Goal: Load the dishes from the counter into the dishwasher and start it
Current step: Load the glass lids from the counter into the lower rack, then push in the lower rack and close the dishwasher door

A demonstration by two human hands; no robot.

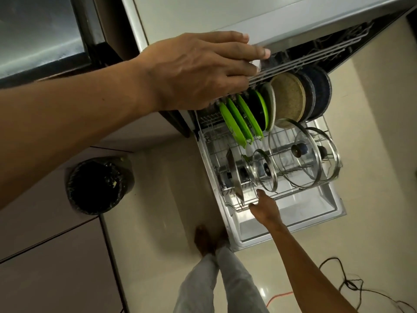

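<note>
The dishwasher door (293,213) lies open and flat, with the lower rack (237,206) drawn out over it. The right hand (264,205) grasps the rack's front wire at its 7 o'clock corner, thumb on top and fingers curled under. The left hand (198,68) reaches in from 9 o'clock with its fingers stretched nearly straight over the front rail of the upper rack (316,53), just under the counter (203,14) edge. Its thumb is hidden and something small and white sits at the fingertips, so I cannot tell whether it grips anything. In the lower rack, at 12 o'clock, green plates (239,123) stand on edge in a row. To their 3 o'clock side stand a tan plate (290,98) and then dark blue plates (318,93), partly under the upper rack. Nearer the front, glass lids (295,152) stand upright across the middle and the 3 o'clock side, and a steel lid (234,175) stands edge-on at 8 o'clock. A black-lined bin (99,184) sits on the floor well off at 9 o'clock of the rack. Bare feet (209,240) stand at 6 o'clock beside the door's corner, and cords (352,283) trail over the floor at 5 o'clock.
</note>
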